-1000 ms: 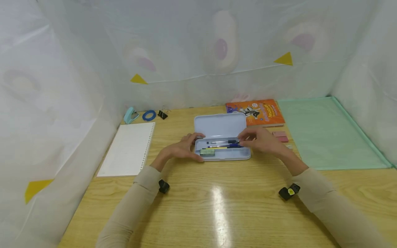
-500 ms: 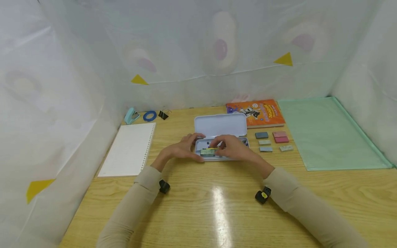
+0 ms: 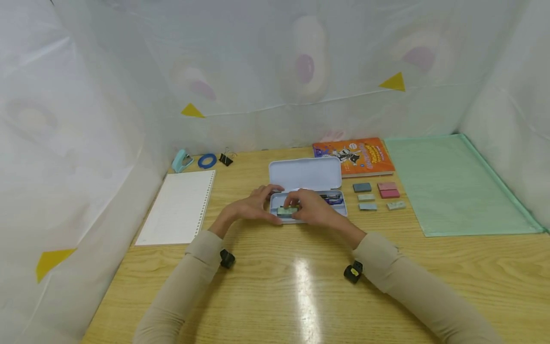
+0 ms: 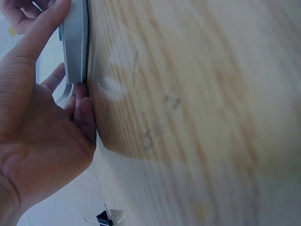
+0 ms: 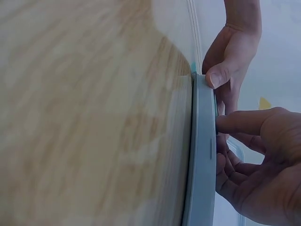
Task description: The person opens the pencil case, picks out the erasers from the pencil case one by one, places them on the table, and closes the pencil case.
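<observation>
A light blue pencil case [image 3: 316, 220] lies with its lid [image 3: 305, 174] raised at the back. My left hand [image 3: 252, 206] holds its left end, thumb at the front corner and fingers behind; the left wrist view shows this hand [image 4: 42, 127] round the end. Inside the case, at front left, sits a small green block like an eraser [image 3: 283, 211]. My right hand [image 3: 315, 208] reaches in from the right and pinches this block with thumb and fingers. Pens [image 3: 332, 198] show in the back compartment, partly hidden by the right hand.
Several small coloured blocks [image 3: 362, 188] lie right of the case. Behind them is an orange book [image 3: 367, 157], with a green clear folder [image 3: 460, 191] at far right. On the left lie a white notepad [image 3: 176, 208], stapler [image 3: 181, 161], blue tape ring [image 3: 207, 161] and binder clip [image 3: 225, 159].
My right hand has moved left from the pens at the case's right end to the green eraser at front left. The left hand has stayed on the case.
</observation>
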Action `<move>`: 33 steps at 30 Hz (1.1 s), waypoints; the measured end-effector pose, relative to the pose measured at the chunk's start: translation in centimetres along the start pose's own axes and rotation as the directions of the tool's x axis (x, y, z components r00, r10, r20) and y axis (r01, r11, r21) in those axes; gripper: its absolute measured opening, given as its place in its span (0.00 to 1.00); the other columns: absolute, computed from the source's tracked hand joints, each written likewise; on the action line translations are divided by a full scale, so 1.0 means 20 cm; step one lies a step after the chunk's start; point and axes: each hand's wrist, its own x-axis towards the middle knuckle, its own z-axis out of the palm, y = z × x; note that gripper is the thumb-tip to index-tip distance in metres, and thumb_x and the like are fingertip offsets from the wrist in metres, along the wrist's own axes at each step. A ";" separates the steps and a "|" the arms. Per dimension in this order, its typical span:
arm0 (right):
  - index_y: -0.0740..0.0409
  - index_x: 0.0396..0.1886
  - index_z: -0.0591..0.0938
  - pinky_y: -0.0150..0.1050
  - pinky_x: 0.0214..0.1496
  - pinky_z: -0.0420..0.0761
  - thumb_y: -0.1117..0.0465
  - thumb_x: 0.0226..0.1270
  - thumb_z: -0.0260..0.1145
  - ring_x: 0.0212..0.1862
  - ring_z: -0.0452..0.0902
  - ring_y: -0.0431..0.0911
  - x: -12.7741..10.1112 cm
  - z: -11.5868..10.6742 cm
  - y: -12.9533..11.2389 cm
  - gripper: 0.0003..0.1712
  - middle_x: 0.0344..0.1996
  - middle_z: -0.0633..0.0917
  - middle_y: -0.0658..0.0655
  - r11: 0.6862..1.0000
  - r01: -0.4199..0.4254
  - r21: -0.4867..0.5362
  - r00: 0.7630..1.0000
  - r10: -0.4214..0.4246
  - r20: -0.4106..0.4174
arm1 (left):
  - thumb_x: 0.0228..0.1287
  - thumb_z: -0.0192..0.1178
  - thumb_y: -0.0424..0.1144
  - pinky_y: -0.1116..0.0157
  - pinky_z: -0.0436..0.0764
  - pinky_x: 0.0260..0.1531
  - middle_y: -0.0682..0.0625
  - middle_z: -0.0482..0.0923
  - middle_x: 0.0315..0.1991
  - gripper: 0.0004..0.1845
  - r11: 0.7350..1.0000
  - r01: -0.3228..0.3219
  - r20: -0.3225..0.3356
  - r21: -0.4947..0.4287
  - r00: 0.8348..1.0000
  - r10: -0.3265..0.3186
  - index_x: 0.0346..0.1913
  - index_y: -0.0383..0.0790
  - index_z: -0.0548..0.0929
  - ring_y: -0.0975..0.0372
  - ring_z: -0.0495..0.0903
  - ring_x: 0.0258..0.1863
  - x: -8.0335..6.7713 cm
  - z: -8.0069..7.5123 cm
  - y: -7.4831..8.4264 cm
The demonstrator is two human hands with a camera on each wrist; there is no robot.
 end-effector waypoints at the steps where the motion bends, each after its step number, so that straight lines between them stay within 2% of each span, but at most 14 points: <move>1: 0.58 0.41 0.87 0.47 0.51 0.82 0.75 0.55 0.74 0.44 0.82 0.50 0.00 0.00 0.00 0.15 0.38 0.87 0.55 1.000 -0.007 -0.001 1.000 0.007 -0.001 | 0.56 0.77 0.58 0.41 0.60 0.73 0.44 0.54 0.77 0.51 1.000 0.000 -0.001 -0.001 1.000 0.000 0.79 0.62 0.57 0.48 0.56 0.76 0.00 0.00 0.00; 6: 0.58 0.41 0.87 0.46 0.48 0.82 0.75 0.54 0.71 0.43 0.82 0.49 -0.03 -0.02 0.00 0.14 0.37 0.87 0.54 0.999 -0.023 0.022 1.000 0.023 -0.007 | 0.56 0.77 0.58 0.42 0.61 0.73 0.44 0.56 0.76 0.52 1.000 0.008 0.000 -0.008 1.000 -0.008 0.78 0.63 0.57 0.49 0.56 0.74 0.00 0.00 -0.01; 11: 0.59 0.43 0.87 0.43 0.42 0.82 0.73 0.58 0.70 0.39 0.81 0.46 -0.10 -0.06 0.03 0.13 0.39 0.87 0.55 0.998 -0.044 0.054 0.999 0.045 -0.013 | 0.55 0.77 0.59 0.42 0.61 0.73 0.44 0.56 0.76 0.52 1.000 0.018 0.002 -0.008 1.000 -0.018 0.78 0.64 0.58 0.48 0.57 0.74 0.00 0.00 -0.01; 18: 0.58 0.45 0.87 0.39 0.37 0.79 0.72 0.62 0.70 0.36 0.78 0.45 -0.22 -0.17 0.10 0.12 0.44 0.87 0.56 0.991 -0.081 0.108 0.995 0.087 -0.049 | 0.55 0.77 0.59 0.44 0.61 0.74 0.44 0.56 0.76 0.52 1.000 0.018 -0.003 -0.007 1.000 -0.018 0.78 0.63 0.58 0.49 0.58 0.74 0.01 0.00 -0.01; 25: 0.58 0.46 0.87 0.38 0.32 0.79 0.71 0.64 0.71 0.36 0.79 0.47 -0.36 -0.31 0.21 0.12 0.45 0.87 0.58 0.986 -0.133 0.102 0.987 0.141 -0.073 | 0.54 0.78 0.60 0.45 0.61 0.74 0.44 0.57 0.76 0.53 1.000 0.010 -0.005 0.004 1.000 -0.010 0.78 0.62 0.57 0.50 0.58 0.74 0.00 0.00 -0.01; 29: 0.59 0.47 0.86 0.37 0.34 0.80 0.72 0.64 0.71 0.38 0.80 0.47 -0.44 -0.37 0.28 0.12 0.47 0.86 0.60 0.985 -0.151 0.080 0.984 0.157 -0.079 | 0.54 0.77 0.60 0.45 0.61 0.74 0.44 0.57 0.76 0.53 1.000 0.006 -0.007 0.005 1.000 -0.006 0.78 0.62 0.57 0.49 0.58 0.73 0.00 0.00 -0.01; 33: 0.61 0.48 0.86 0.36 0.40 0.81 0.73 0.65 0.72 0.41 0.81 0.47 -0.53 -0.44 0.32 0.13 0.48 0.87 0.60 0.992 -0.120 0.050 0.988 0.124 -0.087 | 0.54 0.77 0.60 0.45 0.61 0.74 0.44 0.57 0.76 0.53 1.000 0.006 -0.008 0.009 1.000 -0.006 0.78 0.62 0.57 0.49 0.58 0.73 0.00 0.00 -0.01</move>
